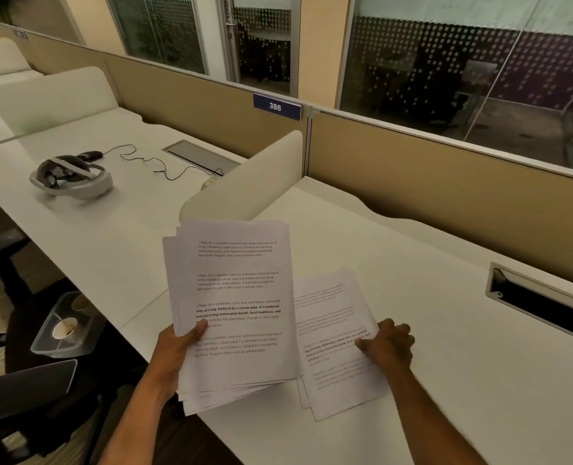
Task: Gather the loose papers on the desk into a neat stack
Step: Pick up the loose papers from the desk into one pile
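Observation:
My left hand (pixel 181 347) grips a sheaf of several printed white sheets (pixel 234 297) by its left edge, thumb on top. The sheaf is lifted above the white desk (pixel 463 380) and its edges are slightly fanned. To its right, a few loose printed papers (pixel 338 370) lie flat on the desk, overlapping and skewed. My right hand (pixel 387 344) rests on their right edge, fingers curled down onto the top sheet; whether it pinches the sheet I cannot tell.
A low cream divider (pixel 244 182) stands behind the sheaf. A headset (pixel 71 177) with a black cable lies on the neighbouring desk at left. A cable slot (pixel 543 307) is cut into the desk at right. Left, below the desk edge, sit a plastic bin (pixel 65 327) and a dark chair (pixel 26 391).

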Tool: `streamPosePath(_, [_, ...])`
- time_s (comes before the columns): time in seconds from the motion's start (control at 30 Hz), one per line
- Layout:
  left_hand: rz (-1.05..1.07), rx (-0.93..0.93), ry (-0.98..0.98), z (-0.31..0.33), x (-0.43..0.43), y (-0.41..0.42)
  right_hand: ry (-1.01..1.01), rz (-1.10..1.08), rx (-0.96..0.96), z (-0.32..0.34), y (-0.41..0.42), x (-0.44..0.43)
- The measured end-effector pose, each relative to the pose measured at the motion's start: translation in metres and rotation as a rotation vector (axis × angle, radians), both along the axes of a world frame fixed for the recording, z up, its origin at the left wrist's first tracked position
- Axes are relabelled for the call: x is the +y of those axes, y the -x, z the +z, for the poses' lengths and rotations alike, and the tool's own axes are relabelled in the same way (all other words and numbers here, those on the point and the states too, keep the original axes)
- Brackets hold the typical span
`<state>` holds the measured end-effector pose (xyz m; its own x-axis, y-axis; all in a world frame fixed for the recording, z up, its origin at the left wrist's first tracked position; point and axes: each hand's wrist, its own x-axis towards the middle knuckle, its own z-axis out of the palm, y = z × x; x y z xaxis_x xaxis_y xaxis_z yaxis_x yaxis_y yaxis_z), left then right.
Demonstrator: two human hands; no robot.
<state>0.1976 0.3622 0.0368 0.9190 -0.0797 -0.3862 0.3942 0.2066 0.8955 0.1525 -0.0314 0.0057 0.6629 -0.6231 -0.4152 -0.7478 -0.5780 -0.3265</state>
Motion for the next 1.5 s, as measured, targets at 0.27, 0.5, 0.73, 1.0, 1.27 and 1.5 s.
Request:
streamPosePath(0.27, [-0.027, -0.001, -0.004, -0.004, -0.006, 0.0, -0.244, -0.11, 0.067, 0.0, -0.006, -0.008])
streamPosePath(0.5, [-0.075, -0.034, -0.02, 0.005, -0.024, -0.007, -0.664, -0.165, -0.559, 0.058, 0.019, -0.045])
streamPosePath(0.73, [-0.146, -0.057, -0.005, 0.011, -0.051, -0.013, -0.942, -0.174, -0.863, 0.125, 0.063, -0.099])
streamPosePath(1.0, [-0.341, -0.059, 0.012, 0.015, -0.102, 0.003, -1.083, -0.134, -0.736, 0.096, 0.076, -0.03])
streamPosePath(1.27, [-0.458, -0.035, -0.01, 0.019, -0.156, 0.043, -1.104, -0.172, -0.785, 0.069, 0.105, -0.018])
streamPosePath(1.5, [-0.582, -0.05, -0.054, 0.017, -0.203, 0.067, -1.072, -0.179, -0.742, 0.067, 0.139, -0.057])
